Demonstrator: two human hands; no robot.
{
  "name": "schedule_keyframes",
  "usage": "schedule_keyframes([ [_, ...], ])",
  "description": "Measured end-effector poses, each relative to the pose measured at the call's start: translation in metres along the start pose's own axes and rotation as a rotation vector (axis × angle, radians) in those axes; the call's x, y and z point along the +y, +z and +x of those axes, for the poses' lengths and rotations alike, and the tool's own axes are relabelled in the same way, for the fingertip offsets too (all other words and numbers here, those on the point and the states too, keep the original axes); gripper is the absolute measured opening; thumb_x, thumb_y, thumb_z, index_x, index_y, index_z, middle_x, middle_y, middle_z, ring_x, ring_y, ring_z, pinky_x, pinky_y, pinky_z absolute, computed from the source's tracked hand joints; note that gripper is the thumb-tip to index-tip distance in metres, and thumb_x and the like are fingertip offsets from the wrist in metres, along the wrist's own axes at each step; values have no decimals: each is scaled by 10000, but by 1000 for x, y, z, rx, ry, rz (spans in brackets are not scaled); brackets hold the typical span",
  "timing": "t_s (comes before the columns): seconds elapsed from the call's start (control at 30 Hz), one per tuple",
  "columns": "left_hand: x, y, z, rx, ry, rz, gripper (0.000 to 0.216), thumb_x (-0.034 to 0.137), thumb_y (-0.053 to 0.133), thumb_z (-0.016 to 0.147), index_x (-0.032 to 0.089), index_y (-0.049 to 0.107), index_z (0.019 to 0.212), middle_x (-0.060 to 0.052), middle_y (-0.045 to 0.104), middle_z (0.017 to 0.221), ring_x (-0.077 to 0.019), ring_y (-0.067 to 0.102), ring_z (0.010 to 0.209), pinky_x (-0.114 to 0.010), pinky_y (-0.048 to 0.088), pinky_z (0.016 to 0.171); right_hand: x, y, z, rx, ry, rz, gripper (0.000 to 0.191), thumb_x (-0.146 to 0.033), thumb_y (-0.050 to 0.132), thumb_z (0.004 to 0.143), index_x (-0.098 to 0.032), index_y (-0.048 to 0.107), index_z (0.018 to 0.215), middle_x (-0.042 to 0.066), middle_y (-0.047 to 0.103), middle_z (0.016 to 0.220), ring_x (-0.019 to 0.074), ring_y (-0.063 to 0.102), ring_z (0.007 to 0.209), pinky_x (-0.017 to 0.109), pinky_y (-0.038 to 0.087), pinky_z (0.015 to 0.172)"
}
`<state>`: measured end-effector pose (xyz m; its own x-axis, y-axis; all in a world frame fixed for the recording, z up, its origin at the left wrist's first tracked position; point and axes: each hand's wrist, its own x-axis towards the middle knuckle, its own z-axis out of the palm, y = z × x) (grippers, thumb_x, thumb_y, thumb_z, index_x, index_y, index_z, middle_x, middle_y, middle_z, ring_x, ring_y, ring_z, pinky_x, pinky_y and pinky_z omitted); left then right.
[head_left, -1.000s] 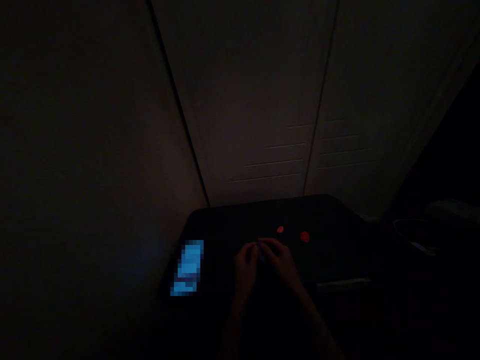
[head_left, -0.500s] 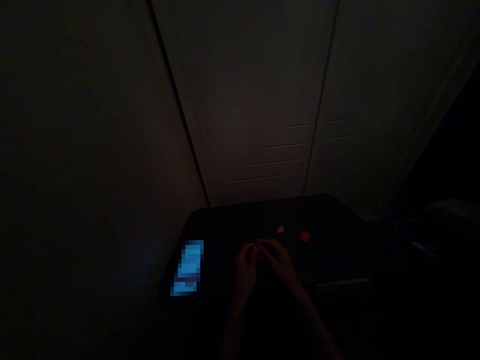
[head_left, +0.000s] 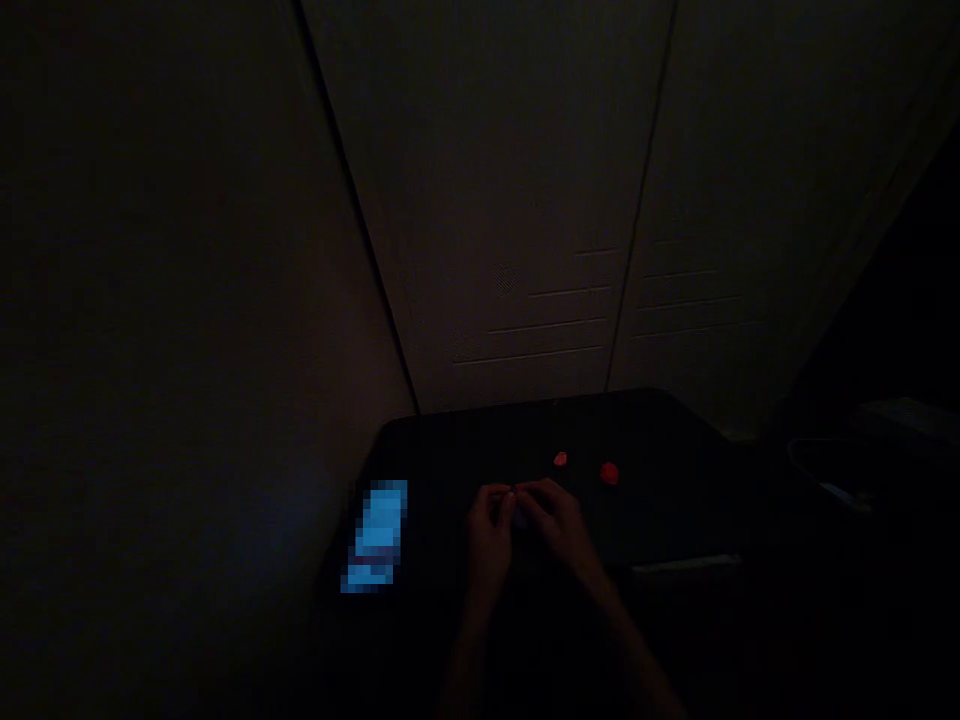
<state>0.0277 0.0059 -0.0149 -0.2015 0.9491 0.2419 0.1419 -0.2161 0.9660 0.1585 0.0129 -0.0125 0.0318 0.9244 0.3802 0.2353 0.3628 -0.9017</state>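
Light comes from a blue lit rectangle (head_left: 375, 537), coarsely pixelated, at the left side of the dark counter (head_left: 450, 445); it perhaps lies there to be seen without getting in the way of the hands. Its long axis runs away from the person, the far end leaning right.

Next comes the left hand (head_left: 489, 530), its grip closed in a pinch, thumb and fingertips on a small bluish piece (head_left: 521, 517). That piece sits between the two hands, over the counter's near half, mostly hidden by fingers. The right hand (head_left: 561, 522) meets it from the other side, its grip likewise pinched shut. Holding with fingertips of both hands probably suits something so small, giving fine control from either side. What shows of it hangs below the fingertips, toward the person; its long axis and any pointing end are too dark to tell.

Just beyond the right hand lies a pale red lump (head_left: 560, 459), and farther right a bigger red lump (head_left: 609, 474). Both rest apart from the fingers, presumably kept within reach. Neither shows a clear long axis.
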Motion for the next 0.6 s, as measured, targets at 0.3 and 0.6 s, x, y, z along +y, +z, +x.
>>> schedule_keyframes([
  [0.3,1,-2,0,-32,-3,-13,271,401,626,906,172,679,1041,-87,743,984,-212,707,906,-323,545,830,-3,1,1,63,32,62,333,-524,640,898,-215,752,956,82,758,969,260,698,927,368,539,852],
  [0.6,6,-2,-2,-73,2,15,336,476,621,902,171,712,1010,-95,767,988,-235,719,915,-333,550,827,-7,-1,3,94,125,157,357,-556,679,840,-206,722,892,73,758,891,264,701,867,363,555,793],
])
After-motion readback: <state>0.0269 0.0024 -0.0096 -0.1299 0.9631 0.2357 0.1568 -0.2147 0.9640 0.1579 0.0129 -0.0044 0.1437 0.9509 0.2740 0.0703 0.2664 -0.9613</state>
